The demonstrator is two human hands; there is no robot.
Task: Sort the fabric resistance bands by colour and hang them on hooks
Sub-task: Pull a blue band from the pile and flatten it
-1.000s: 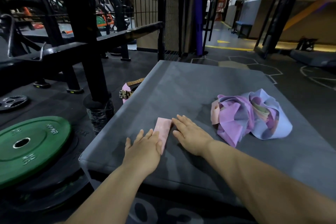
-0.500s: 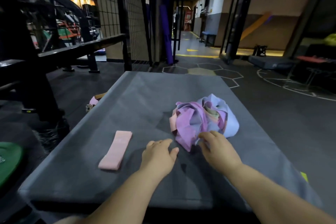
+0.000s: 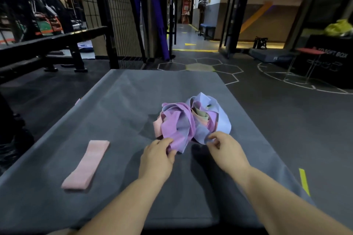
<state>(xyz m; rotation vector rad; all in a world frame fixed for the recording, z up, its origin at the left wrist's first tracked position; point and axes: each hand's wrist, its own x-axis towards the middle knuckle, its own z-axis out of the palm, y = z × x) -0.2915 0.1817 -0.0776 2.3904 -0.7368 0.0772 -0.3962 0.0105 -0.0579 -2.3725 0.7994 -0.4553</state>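
Note:
A tangled pile of fabric resistance bands (image 3: 193, 120) lies in the middle of the grey padded box (image 3: 124, 105); purple, light blue, pink and beige bands are mixed in it. My left hand (image 3: 157, 156) pinches the near edge of a purple band (image 3: 178, 131). My right hand (image 3: 225, 147) pinches the near edge of a light blue band (image 3: 202, 133). One pink band (image 3: 86, 164) lies flat and folded on the box, apart from the pile, to the left of my left hand. No hooks are in view.
A black rack with a bench (image 3: 53, 44) stands at the left, a wire mesh wall (image 3: 114, 15) behind it. A black soft box (image 3: 328, 63) and a small red-topped stool (image 3: 307, 53) stand at the right. A yellow strip (image 3: 304, 181) marks the floor by the box's right edge.
My hands left the flat pink band and moved right to the pile. Both now pinch bands at its near edge. The view swung right, so the green plate is out of sight.

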